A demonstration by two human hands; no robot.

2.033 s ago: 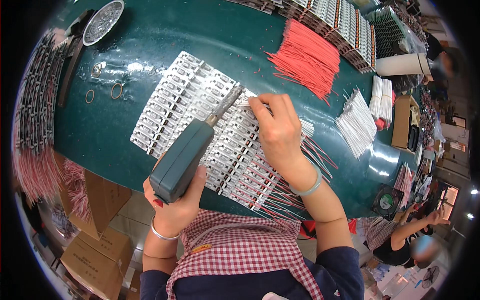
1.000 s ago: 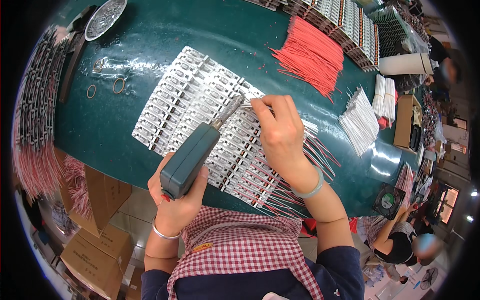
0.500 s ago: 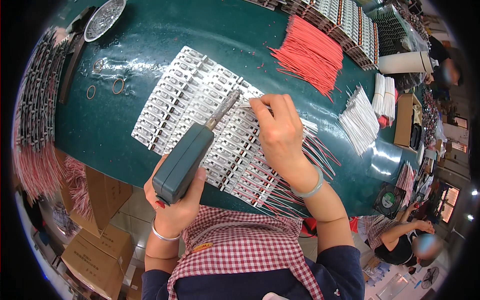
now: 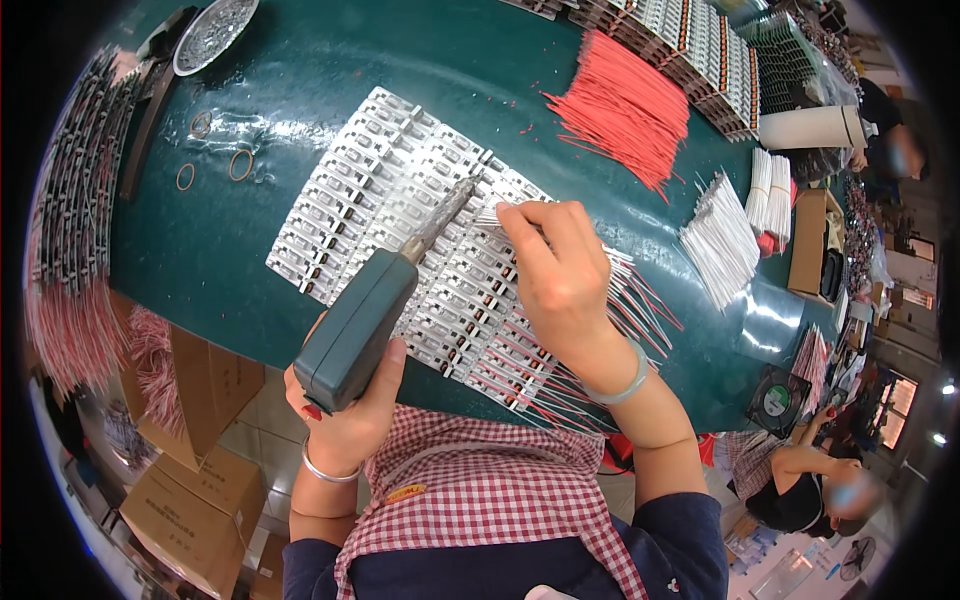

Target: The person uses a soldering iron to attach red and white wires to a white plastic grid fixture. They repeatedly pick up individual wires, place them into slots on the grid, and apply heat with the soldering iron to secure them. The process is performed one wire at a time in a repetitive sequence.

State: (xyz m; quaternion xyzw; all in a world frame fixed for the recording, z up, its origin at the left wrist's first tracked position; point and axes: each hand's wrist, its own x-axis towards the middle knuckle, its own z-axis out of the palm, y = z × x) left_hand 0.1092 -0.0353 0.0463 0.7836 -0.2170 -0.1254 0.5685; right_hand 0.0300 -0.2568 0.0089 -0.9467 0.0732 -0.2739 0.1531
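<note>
My left hand (image 4: 350, 420) is wrapped round the grip of a dark green soldering gun (image 4: 360, 315). Its metal nose points up and right over rows of small white plastic parts (image 4: 335, 200) laid side by side on the table. My right hand (image 4: 560, 275) pinches white wires (image 4: 487, 214) close to the gun's tip; how many it holds is hard to tell. Along the near right side of the rows, red and white wires (image 4: 540, 385) stick out from several parts. The palm of my right hand hides some parts beneath it.
A heap of red wires (image 4: 625, 115) and a pile of white wires (image 4: 720, 240) lie to the right on the green table (image 4: 450, 65). A silver bowl (image 4: 215, 38) and rubber bands (image 4: 241, 165) are far left. Wired parts (image 4: 75, 220) hang at the left edge. A small fan (image 4: 778, 400) stands right.
The soldering gun has shifted slightly left, its tip staying near the same rows. My right hand has moved slightly down, still pinching white wires.
</note>
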